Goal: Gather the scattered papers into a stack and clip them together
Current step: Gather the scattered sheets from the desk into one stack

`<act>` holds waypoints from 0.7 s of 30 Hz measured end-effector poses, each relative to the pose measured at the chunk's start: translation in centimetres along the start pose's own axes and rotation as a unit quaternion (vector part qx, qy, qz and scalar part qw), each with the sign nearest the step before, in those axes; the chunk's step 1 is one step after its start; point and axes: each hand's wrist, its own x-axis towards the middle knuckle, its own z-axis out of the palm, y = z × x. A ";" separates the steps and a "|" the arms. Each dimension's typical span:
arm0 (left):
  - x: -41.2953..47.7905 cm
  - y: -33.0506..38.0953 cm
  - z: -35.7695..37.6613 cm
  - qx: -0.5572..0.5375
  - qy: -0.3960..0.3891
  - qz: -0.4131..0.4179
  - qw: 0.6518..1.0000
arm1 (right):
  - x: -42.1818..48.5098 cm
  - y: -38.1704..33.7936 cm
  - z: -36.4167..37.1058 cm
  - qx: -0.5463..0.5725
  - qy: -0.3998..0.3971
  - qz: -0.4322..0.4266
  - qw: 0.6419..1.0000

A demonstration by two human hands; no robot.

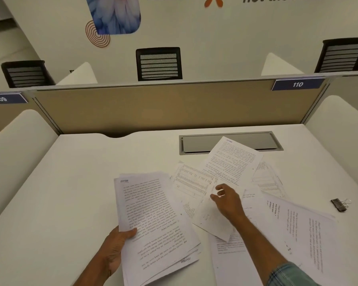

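Note:
My left hand [117,247] grips a rough stack of printed papers [153,221] at its left edge, near the desk's front middle. Loose printed sheets [232,162] lie scattered over the desk to the right, overlapping each other. My right hand [227,200] reaches over these sheets, fingers slightly apart, its fingertips touching a table-printed sheet [192,182]; I cannot see anything held in it. More sheets [302,230] lie at the right front. A black binder clip [339,204] rests on the bare desk at the far right, apart from the papers.
The white desk [70,193] has a grey cable-tray lid [227,142] at the back, partly covered by one sheet. A tan partition [153,108] closes the back; white side dividers [19,153] stand left and right. Black chairs [159,64] stand beyond.

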 end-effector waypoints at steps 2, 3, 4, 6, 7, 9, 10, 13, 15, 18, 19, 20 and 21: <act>0.1 0.0 0.1 -0.017 0.007 0.003 1.000 | 1.7 0.6 -0.4 -0.053 0.019 -0.010 0.998; 0.1 0.1 0.1 -0.030 0.008 0.005 1.000 | 2.6 0.9 -0.6 -0.086 0.026 -0.017 0.996; 0.2 0.2 0.1 -0.042 0.008 0.011 0.999 | 3.3 1.2 -0.9 -0.124 0.026 -0.022 0.992; 0.3 0.4 0.1 -0.061 0.010 0.027 0.998 | 4.8 1.7 -1.6 -0.192 0.013 -0.024 0.981; 0.4 0.6 0.1 -0.069 0.013 0.035 0.997 | 5.5 1.8 -1.9 -0.218 0.002 -0.020 0.976; 0.4 0.9 0.3 -0.081 0.023 0.048 0.995 | 6.5 2.1 -2.5 -0.264 -0.024 -0.010 0.964; 0.3 1.1 0.4 -0.085 0.027 0.052 0.995 | 6.8 2.3 -2.7 -0.287 -0.037 -0.006 0.957; -0.4 1.3 0.7 -0.108 0.025 0.050 0.993 | 7.4 2.8 -3.0 -0.331 -0.056 -0.009 0.942; -0.7 1.2 0.7 -0.120 0.031 0.046 0.991 | 7.7 2.8 -3.2 -0.333 -0.065 -0.002 0.940; -1.1 0.6 0.8 -0.130 0.039 0.042 0.990 | 7.8 2.4 -3.6 -0.327 -0.081 0.010 0.941; -1.2 0.4 0.8 -0.136 0.039 0.039 0.989 | 7.8 2.3 -3.7 -0.322 -0.083 0.010 0.943; -1.3 0.1 0.9 -0.143 0.038 0.036 0.988 | 7.8 2.4 -3.9 -0.312 -0.083 0.011 0.946; -1.4 -0.1 0.9 -0.148 0.040 0.034 0.988 | 7.8 2.4 -4.0 -0.297 -0.082 0.011 0.951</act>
